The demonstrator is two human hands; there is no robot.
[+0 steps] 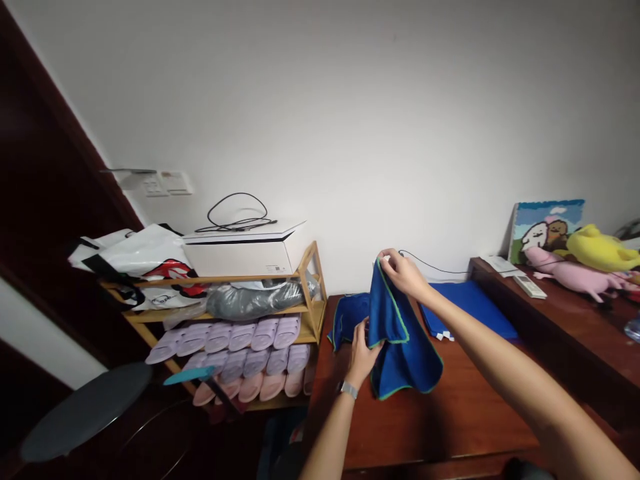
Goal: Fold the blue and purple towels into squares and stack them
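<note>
A blue cloth (407, 357) with green edging hangs in folds over the wooden table. My right hand (404, 272) pinches it at the top and holds it up. Lower down, my left hand (364, 357), with a watch on its wrist, grips the cloth's left side near the edge of a hanging fold; some of its fingertips are hidden behind the fabric. Another blue cloth (353, 317) with the same edging lies behind my left hand. A flat blue folded item (470, 310) with small white tags rests farther right.
A wooden rack (315, 293) at the left holds slippers (240, 337), bags and a white box (245, 257) with a black cable. A round dark stool (85, 413) stands before it. Plush toys (575, 270), a picture and a remote (530, 287) sit on the raised ledge at right.
</note>
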